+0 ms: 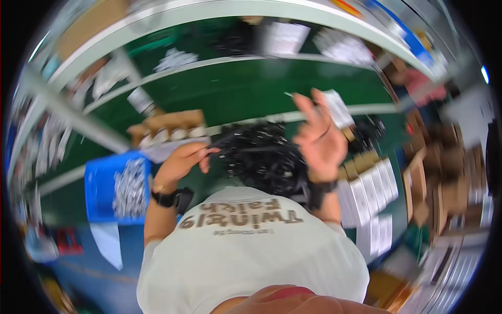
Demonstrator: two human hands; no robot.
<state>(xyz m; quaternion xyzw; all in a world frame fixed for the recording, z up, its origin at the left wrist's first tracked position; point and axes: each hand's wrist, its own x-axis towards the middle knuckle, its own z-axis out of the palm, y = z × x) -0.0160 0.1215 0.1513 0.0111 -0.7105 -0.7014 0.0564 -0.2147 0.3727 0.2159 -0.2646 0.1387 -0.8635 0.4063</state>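
A heap of glossy black pieces with small bright ends (266, 154) lies on the green bench in front of me; blur hides their exact kind. My left hand (183, 161) is at the heap's left edge, its thumb and fingers pinched together. A dark strip seems to run from those fingertips toward the heap, but what they hold cannot be made out. Over the heap's right side, my right hand (323, 144) is raised and blurred, with fingers stretched apart and no held thing visible. A tiny pale bit shows beside its fingertip.
A blue bin (99, 191) of silvery-white pieces stands at left, beside an open brown carton (178, 123) with white items. White boxes (374, 188) line the right side. A shelf rail (251, 15) spans the far side. Cardboard boxes (444, 178) are stacked farther right.
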